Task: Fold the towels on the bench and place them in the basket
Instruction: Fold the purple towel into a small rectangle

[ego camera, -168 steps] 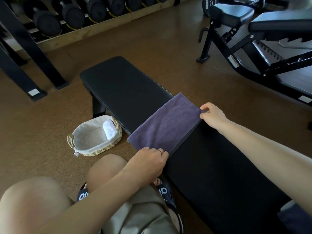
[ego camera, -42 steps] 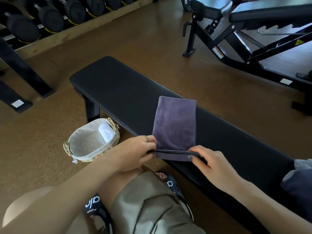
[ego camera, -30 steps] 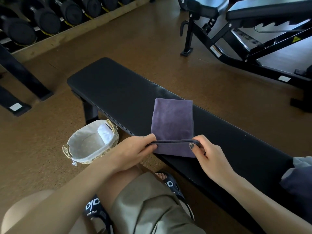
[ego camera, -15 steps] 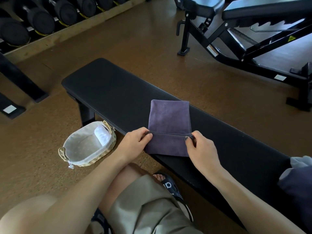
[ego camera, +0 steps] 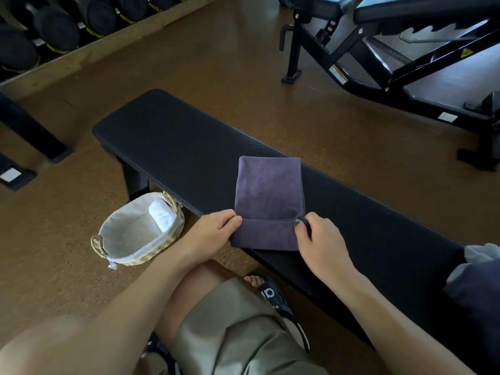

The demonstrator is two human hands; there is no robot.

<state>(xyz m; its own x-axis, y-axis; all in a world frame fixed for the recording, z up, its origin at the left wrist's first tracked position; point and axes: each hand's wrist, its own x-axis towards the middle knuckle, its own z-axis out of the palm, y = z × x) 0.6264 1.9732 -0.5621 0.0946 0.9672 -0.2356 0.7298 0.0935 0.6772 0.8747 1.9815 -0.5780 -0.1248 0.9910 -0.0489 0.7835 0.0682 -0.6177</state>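
Observation:
A purple towel [ego camera: 267, 190] lies folded into a narrow strip across the black bench [ego camera: 167, 147]. Its near end is turned up and over onto the strip. My left hand [ego camera: 213, 231] pinches the left corner of that turned edge. My right hand [ego camera: 316, 236] pinches the right corner. On the floor to the left of the bench stands a woven basket [ego camera: 162, 246] with a pale cloth lining; a rolled white towel [ego camera: 162, 215] lies inside it. More towels [ego camera: 479, 280], grey and dark blue, sit in a heap at the bench's right end.
A bench leg [ego camera: 135, 180] stands just behind the basket. An adjustable black gym bench [ego camera: 378, 50] fills the far right. A dumbbell rack [ego camera: 67, 25] runs along the far left. My knees and sandalled feet are below the bench's near edge.
Both hands have carried the towel's near edge away from me, over the strip, so the folded-over flap is now longer. The towel was turned from lying along the bench to lying across it.

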